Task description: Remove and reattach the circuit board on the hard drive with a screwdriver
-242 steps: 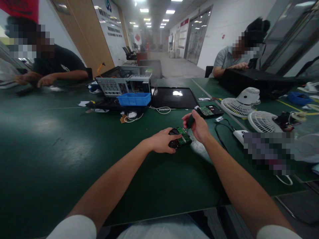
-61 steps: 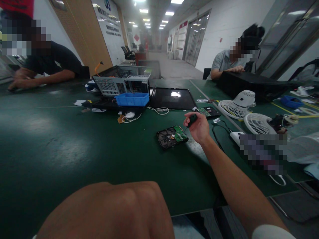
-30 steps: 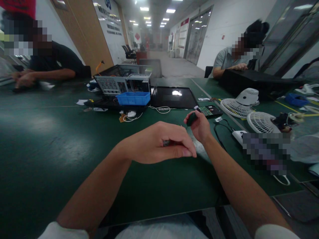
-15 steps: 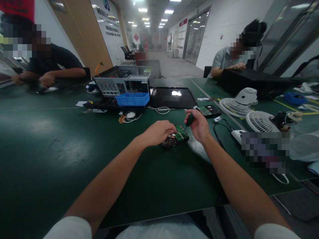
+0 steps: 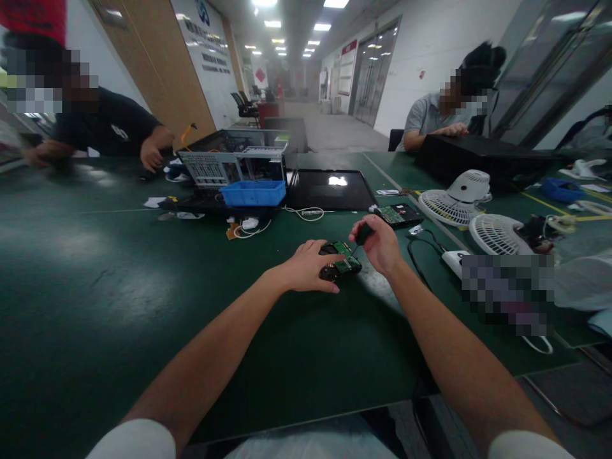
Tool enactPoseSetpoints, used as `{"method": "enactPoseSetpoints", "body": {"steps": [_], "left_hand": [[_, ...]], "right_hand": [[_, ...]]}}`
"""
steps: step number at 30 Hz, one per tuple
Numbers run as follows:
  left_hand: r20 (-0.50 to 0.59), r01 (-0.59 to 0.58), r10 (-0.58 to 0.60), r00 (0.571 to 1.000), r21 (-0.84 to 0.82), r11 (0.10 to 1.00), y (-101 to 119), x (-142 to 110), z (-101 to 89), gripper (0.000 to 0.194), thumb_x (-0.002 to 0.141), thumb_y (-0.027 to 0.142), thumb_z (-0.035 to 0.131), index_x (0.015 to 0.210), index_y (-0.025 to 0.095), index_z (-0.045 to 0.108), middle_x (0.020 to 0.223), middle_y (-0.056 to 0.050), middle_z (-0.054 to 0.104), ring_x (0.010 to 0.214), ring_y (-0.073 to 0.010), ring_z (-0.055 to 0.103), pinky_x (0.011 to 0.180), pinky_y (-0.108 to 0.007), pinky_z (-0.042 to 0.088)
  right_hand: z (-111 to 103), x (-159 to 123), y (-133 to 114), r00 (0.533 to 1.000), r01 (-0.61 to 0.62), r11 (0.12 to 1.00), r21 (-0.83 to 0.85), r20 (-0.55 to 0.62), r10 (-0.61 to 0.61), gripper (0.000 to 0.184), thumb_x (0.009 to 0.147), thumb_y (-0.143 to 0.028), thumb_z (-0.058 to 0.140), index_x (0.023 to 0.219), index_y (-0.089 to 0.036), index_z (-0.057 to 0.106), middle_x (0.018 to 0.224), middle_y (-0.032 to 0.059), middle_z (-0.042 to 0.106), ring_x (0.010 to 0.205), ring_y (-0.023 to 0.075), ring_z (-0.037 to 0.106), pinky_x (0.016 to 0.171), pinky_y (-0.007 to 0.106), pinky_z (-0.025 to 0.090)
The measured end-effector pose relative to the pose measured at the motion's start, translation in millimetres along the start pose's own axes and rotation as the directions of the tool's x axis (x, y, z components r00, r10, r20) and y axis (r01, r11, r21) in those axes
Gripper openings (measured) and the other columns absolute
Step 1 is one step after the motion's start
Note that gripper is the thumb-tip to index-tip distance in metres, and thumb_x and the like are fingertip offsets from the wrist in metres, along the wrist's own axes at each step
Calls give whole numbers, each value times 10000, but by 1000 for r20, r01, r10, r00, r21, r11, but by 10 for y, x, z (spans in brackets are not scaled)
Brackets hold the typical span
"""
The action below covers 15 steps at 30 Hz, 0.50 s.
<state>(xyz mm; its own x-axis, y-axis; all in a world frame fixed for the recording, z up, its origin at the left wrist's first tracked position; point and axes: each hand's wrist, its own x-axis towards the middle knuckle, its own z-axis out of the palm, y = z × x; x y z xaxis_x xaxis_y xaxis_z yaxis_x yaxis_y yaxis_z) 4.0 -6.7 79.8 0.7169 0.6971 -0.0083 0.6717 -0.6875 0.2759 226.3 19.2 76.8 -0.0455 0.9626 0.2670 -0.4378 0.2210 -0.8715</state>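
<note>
A hard drive [image 5: 340, 266] with a green circuit board lies on the green table in front of me. My left hand [image 5: 308, 264] spans its left end, the fingers spread across the top and far side and one digit along the near edge, holding it against the table. In my right hand [image 5: 377, 242] is a screwdriver [image 5: 364, 233] with a dark green handle, gripped in curled fingers. Its thin shaft slants down to the right part of the circuit board. Whether the tip sits in a screw is too small to tell.
Beyond my hands stand an opened computer case [image 5: 210, 169], a blue bin [image 5: 253, 193] and a black panel [image 5: 332, 189]. Another drive [image 5: 399, 215] lies to the right, near white fan parts [image 5: 449, 201] and a power strip [image 5: 454, 261]. Two people sit across the table.
My left hand has gone from bunched fingertips over the circuit board to a spread hold on the hard drive. The screwdriver stays at the board. The person at left has shifted their hands.
</note>
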Motion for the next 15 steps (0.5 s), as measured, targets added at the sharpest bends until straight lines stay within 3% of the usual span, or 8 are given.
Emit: {"method": "enactPoseSetpoints", "body": {"steps": [7, 15], "left_hand": [[55, 35, -34, 998, -19, 999, -28, 27, 42, 729, 878, 639, 695, 1540, 414, 488, 1623, -120, 310, 1432, -422, 364, 1138, -554, 341], [72, 19, -19, 997, -8, 1000, -56, 41, 55, 723, 890, 618, 690, 1550, 417, 475, 1612, -126, 324, 1428, -418, 377, 1140, -548, 351]], "right_hand": [[6, 19, -1, 1000, 22, 999, -45, 4, -22, 467, 917, -651, 546, 859, -227, 733, 653, 2, 543, 598, 158, 551, 593, 319, 469], [-21, 18, 73, 991, 123, 978, -169, -20, -129, 315, 898, -529, 677, 785, -237, 714, 773, 12, 644, 694, 161, 617, 669, 308, 502]]}}
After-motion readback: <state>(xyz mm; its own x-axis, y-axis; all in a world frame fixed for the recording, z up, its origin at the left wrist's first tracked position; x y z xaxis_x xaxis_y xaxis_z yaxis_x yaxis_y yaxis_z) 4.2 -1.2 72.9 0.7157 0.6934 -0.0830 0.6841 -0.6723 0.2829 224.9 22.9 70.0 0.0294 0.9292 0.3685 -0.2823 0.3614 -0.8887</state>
